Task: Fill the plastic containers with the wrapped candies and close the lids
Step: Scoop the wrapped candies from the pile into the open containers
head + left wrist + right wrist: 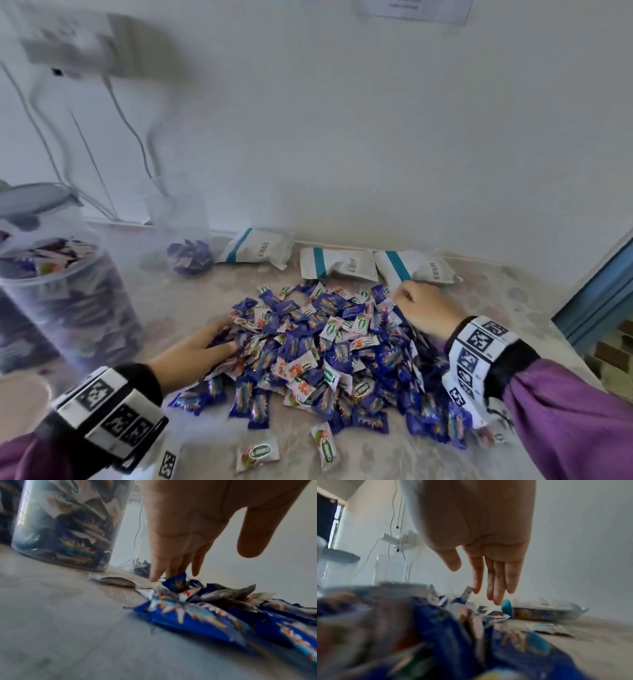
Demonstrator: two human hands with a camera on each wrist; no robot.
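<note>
Flanking the wrapped-candy pile (329, 346) mid-table: left hand (202, 346) flat-fingered at its left edge, right hand (481, 545) with fingers extended at its far right. Nearly full container (65, 294) near left, lid (30, 200) unseated; sparse container (178, 233) far. Risk: loose scoop scattering slippery wrappers.

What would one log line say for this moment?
left hand: open on candy pile | right hand: open at pile | near container: nearly full

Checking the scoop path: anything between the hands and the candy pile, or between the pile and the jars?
Nothing visible. The left hand and right hand are already at the edges of the candy pile, fingers straight. The table between the pile and the near-empty jar is bare. The fuller jar stands open, its lid raised.
</note>
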